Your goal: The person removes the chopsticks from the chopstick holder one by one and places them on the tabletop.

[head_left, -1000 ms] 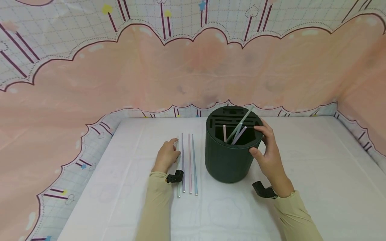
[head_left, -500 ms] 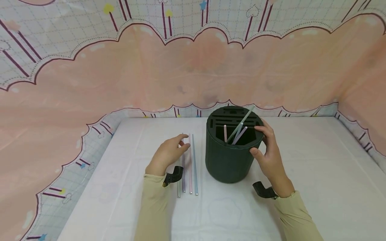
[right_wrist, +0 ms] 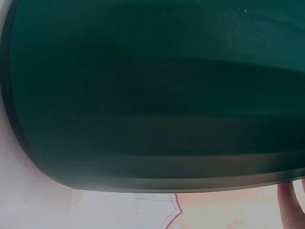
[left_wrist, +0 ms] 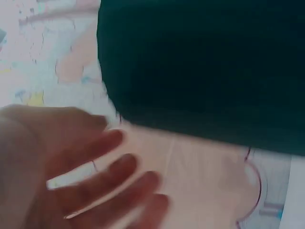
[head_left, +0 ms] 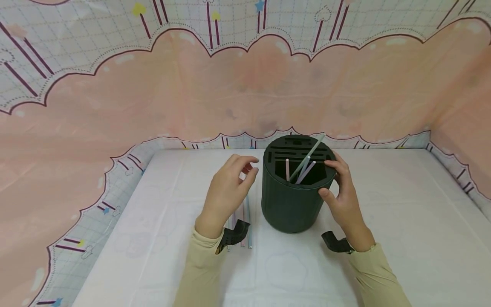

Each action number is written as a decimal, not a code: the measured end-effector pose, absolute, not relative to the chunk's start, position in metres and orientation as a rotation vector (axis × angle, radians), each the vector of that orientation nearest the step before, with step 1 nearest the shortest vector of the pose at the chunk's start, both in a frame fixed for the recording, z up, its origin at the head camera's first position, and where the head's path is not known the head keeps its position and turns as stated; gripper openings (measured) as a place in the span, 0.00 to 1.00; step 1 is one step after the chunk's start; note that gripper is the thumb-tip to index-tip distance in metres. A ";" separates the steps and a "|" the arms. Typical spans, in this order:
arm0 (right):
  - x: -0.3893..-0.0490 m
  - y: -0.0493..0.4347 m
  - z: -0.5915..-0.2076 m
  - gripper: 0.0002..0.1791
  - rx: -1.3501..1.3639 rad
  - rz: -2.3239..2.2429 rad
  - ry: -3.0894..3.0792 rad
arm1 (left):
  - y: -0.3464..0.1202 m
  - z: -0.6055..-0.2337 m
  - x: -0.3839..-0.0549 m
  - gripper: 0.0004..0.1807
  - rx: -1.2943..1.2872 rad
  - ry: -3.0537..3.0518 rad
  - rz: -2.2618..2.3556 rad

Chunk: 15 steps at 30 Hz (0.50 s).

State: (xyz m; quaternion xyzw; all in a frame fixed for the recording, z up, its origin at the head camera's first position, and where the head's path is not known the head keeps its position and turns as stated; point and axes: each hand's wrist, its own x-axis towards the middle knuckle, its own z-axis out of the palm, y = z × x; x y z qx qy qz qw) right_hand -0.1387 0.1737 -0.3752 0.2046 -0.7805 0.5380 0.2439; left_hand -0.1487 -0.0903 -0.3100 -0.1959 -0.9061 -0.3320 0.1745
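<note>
A dark green round holder (head_left: 289, 209) with a slotted top stands upright on the table. Several pastel chopsticks (head_left: 311, 154) lean out of its wide opening. My right hand (head_left: 343, 202) grips the holder's right rim, thumb on the near side; in the right wrist view its fingertips (right_wrist: 288, 205) show at the holder's edge. Empty, my left hand (head_left: 229, 185) hovers just left of the holder with loosely bent fingers, apart from it. In the left wrist view those fingers (left_wrist: 112, 174) are spread below the dark wall. More chopsticks (head_left: 249, 232) lie side by side, partly hidden under the left hand and wrist.
A white cloth (head_left: 161, 187) covers the table. Behind it and along both sides hangs a peach curtain (head_left: 230, 98) with a scalloped printed border. Black wrist cameras (head_left: 235, 232) sit on both arms.
My left hand has lifted off the lying chopsticks and moved right and up toward the holder, with nothing in its fingers. The right hand and the holder have stayed in place.
</note>
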 end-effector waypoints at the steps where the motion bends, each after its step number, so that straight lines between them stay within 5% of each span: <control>1: -0.138 0.174 -0.375 0.41 0.561 1.467 -2.131 | -0.087 -0.309 -0.147 0.12 -0.583 -2.515 -0.960; 15: -0.138 0.175 -0.374 0.42 0.580 1.463 -2.118 | -0.049 -0.307 -0.134 0.14 -0.937 -2.281 -0.652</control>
